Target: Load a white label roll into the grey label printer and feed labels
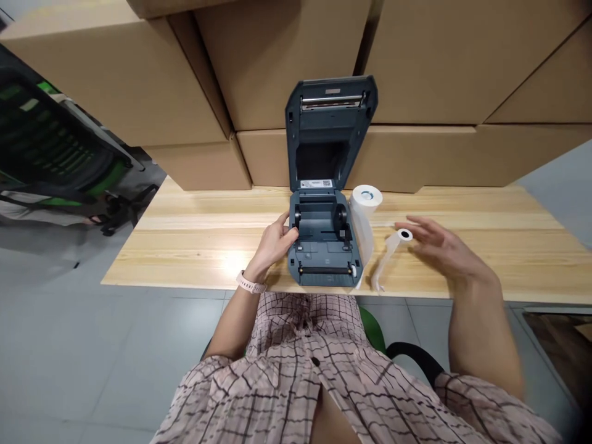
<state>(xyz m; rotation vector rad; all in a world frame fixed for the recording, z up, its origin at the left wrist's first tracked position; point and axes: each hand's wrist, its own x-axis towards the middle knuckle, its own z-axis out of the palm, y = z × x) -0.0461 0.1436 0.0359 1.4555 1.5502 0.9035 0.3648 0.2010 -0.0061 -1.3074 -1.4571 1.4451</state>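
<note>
A dark grey label printer [324, 254] sits on the wooden table with its lid [330, 132] raised. Inside it, the roll holders and the black roller at the front show, with no roll between the holders. My left hand [276, 242] grips the printer's left side, thumb over the edge. Against the printer's right side stands a white label roll [367, 197], its loose strip hanging toward the table's front edge. Farther right is a smaller white roll [403, 237] with a dark core and a trailing strip. My right hand [437, 246] is beside this small roll, fingers stretched out and slightly blurred.
Large cardboard boxes [287, 61] are stacked along the back of the wooden table [194, 240]. On the left stands a black and green office chair [60, 148]. The table's front edge runs close to my lap.
</note>
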